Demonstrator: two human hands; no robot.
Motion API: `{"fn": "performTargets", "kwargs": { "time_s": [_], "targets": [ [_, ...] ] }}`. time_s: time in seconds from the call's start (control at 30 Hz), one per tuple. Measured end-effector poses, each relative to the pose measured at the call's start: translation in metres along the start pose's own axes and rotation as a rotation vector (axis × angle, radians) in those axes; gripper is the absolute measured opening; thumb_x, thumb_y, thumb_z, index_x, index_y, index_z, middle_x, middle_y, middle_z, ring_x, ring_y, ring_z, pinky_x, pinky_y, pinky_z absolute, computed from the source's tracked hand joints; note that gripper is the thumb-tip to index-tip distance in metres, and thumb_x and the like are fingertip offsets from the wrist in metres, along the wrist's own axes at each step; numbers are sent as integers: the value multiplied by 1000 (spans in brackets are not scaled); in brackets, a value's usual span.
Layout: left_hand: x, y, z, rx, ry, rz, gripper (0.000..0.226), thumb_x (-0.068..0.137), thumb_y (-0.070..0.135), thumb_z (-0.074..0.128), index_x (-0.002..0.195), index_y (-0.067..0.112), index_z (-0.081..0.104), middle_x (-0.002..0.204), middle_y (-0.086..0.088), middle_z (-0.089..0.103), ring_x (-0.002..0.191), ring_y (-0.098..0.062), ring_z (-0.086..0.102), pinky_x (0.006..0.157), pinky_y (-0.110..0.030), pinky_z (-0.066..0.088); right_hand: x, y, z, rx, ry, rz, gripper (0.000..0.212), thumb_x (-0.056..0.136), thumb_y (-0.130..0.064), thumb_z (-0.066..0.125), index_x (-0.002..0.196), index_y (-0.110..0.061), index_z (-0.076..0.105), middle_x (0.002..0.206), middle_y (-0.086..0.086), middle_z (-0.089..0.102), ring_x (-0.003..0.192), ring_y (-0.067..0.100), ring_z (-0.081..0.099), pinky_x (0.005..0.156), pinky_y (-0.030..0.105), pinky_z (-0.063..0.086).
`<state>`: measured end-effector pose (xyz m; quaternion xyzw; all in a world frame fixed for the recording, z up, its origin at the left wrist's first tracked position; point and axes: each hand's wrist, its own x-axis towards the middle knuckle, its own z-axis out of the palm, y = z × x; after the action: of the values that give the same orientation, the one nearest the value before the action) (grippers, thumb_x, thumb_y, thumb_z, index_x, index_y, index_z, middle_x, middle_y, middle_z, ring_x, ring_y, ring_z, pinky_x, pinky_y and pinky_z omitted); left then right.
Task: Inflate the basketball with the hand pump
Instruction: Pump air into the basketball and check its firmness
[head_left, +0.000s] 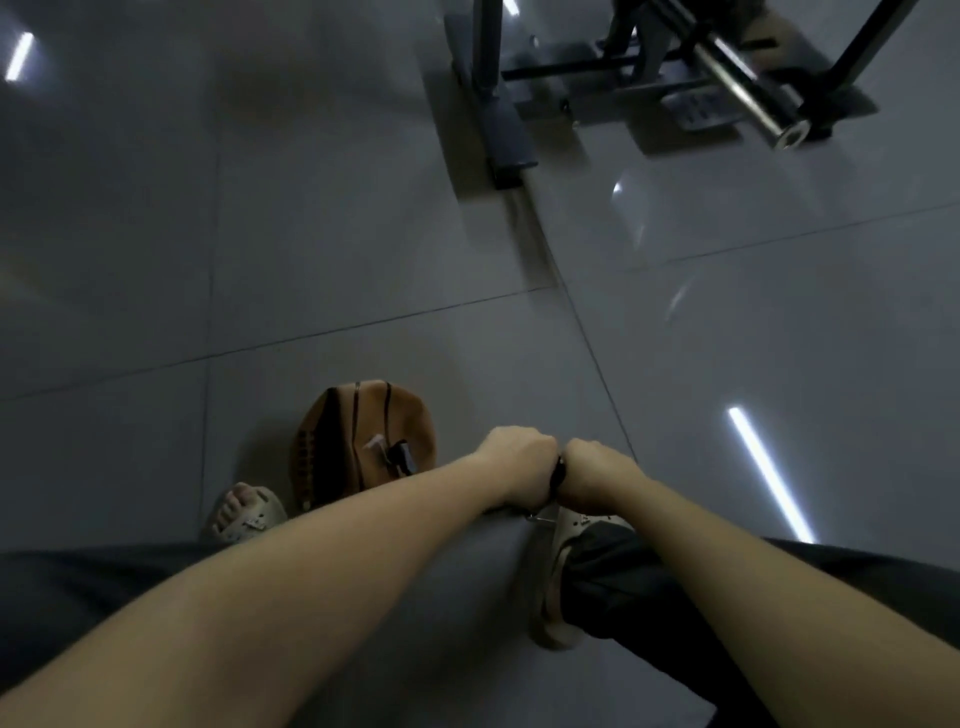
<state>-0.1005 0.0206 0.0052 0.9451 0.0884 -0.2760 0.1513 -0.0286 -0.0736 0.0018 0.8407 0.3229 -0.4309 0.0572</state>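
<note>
Both fists are curled tight round the pump handle (558, 475), left hand (517, 462) and right hand (597, 470) knuckle to knuckle, so only a black sliver of it shows between them. The basketball (363, 447) sits on the grey tiled floor (311, 234) just left of my left hand, sagging and creased, with a black nozzle (401, 456) on its top. My left sandal (244, 512) is just beside its near edge; my right sandal (566, 561) lies under my right wrist. Bare tiles stretch left and ahead (plenty of elbow room), up to a dark metal gym frame (649, 78) at the floor's far right.
</note>
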Motion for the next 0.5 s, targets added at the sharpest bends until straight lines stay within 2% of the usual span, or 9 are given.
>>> {"fn": "performTargets", "kwargs": {
  "time_s": [0.07, 0.13, 0.17, 0.27, 0.37, 0.43, 0.5],
  "targets": [
    [-9, 2, -25, 66, -8, 23, 14, 87, 23, 62, 99, 16, 65, 103, -7, 71, 93, -30, 69, 69, -34, 50, -17, -7, -20, -49, -5, -17, 23, 88, -30, 64, 102, -12, 65, 85, 2, 62, 81, 24, 64, 73, 38, 56],
    [-21, 1, -72, 95, 46, 33, 13, 90, 28, 62, 90, 16, 64, 89, -2, 69, 83, -27, 67, 62, -31, 48, -36, -14, -68, -73, 1, -44, 19, 86, -21, 70, 99, -6, 72, 76, 6, 64, 64, 22, 62, 60, 34, 55],
    [-30, 1, -102, 81, 86, 34, 20, 90, 33, 64, 80, 16, 61, 78, 1, 65, 74, -24, 64, 56, -28, 45, -50, -18, -98, -52, 15, -60, 15, 85, -16, 70, 95, -4, 73, 68, 6, 61, 54, 19, 56, 51, 30, 51],
    [-54, 11, -167, 35, 89, 80, 30, 91, 39, 67, 68, 22, 58, 65, 5, 59, 57, -13, 55, 47, -24, 37, -88, -22, -158, 47, 56, -115, 9, 86, -9, 66, 87, -1, 71, 60, 4, 53, 45, 15, 45, 42, 25, 40],
    [-48, 13, -136, 45, 46, 56, 21, 91, 36, 65, 76, 22, 59, 70, 5, 59, 63, -15, 58, 50, -24, 41, -71, -18, -120, 14, 0, -95, 9, 90, -16, 66, 86, -9, 69, 66, 4, 58, 51, 17, 51, 47, 26, 45],
    [-30, 9, -78, 60, 61, 21, 10, 88, 28, 64, 85, 19, 64, 79, 1, 64, 77, -25, 67, 58, -29, 50, -40, -9, -67, -35, 1, -94, 10, 90, -25, 68, 90, -15, 69, 81, 4, 66, 70, 22, 61, 63, 32, 53],
    [-16, 4, -31, 49, 78, 27, 13, 83, 24, 64, 92, 16, 68, 91, -6, 71, 86, -31, 70, 66, -32, 51, -17, -1, -28, -50, 30, -76, 11, 89, -26, 64, 80, -21, 60, 82, 1, 62, 75, 21, 59, 67, 33, 50]
  ]
}}
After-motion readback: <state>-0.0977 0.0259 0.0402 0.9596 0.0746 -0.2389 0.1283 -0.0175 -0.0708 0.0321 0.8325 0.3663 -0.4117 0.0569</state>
